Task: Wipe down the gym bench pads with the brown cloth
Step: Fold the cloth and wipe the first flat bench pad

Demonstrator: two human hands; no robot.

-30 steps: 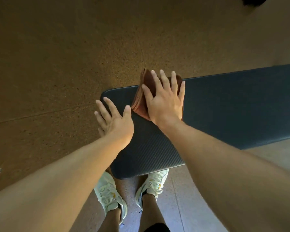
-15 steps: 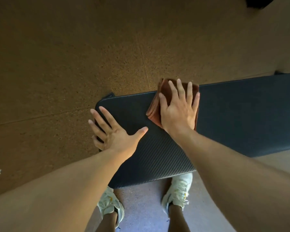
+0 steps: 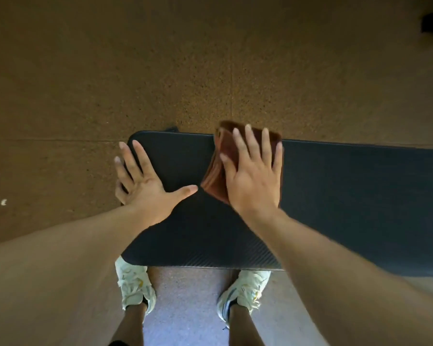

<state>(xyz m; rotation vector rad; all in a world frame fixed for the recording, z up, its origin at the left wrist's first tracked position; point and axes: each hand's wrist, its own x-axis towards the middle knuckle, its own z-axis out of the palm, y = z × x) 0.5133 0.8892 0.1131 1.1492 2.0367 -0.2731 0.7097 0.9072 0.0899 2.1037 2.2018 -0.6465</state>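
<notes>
Sliding rightward since earlier, the flat right hand (image 3: 254, 176) is pressing the soft, limp folded brown cloth (image 3: 216, 171) onto the bench pad (image 3: 348, 196) at its far edge, while the spread left hand (image 3: 145, 186) is bracing the pad's end.

Single head-worn wide-angle view, looking steeply down from above, close over the dark bench pad (image 3: 335, 196) and speckled brown floor (image 3: 160, 71). Both forearms enter from the bottom edge; pale sneakers (image 3: 134, 283) directly beneath.
</notes>
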